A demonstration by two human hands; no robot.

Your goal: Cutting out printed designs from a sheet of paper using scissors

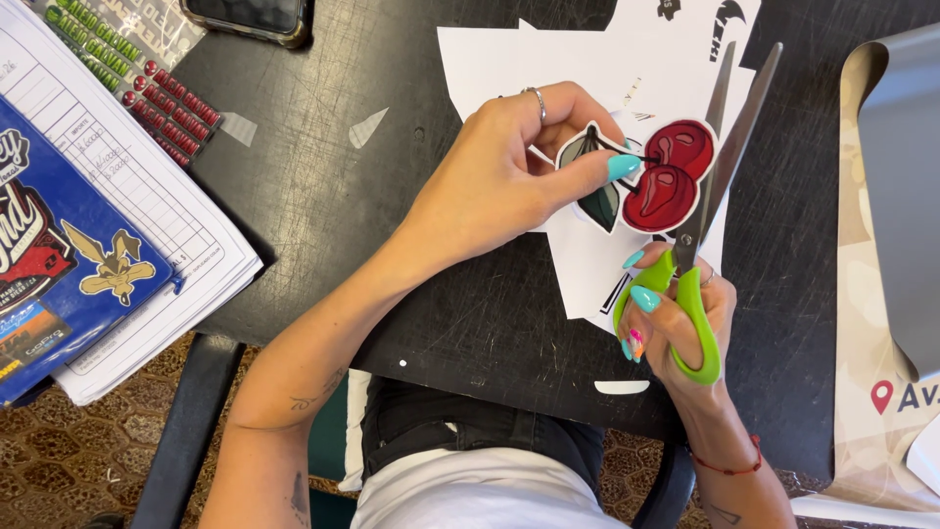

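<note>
My left hand (509, 176) pinches a cherry sticker (658, 178), two red cherries with dark green leaves and a white border, holding it by the leaf side above the black table (323, 196). My right hand (676, 323) grips green-handled scissors (697, 245), fingers through the loops. The blades point up and away and are slightly apart, lying along the right edge of the cherries. White backing paper (587, 264) sits under the sticker.
A stack of printed forms (147, 196) and a blue sticker sheet (59, 264) lie at the left. A strip of small red and green stickers (147, 78) and a phone (250, 18) are at the top left. A grey and beige sheet (891, 245) covers the right edge.
</note>
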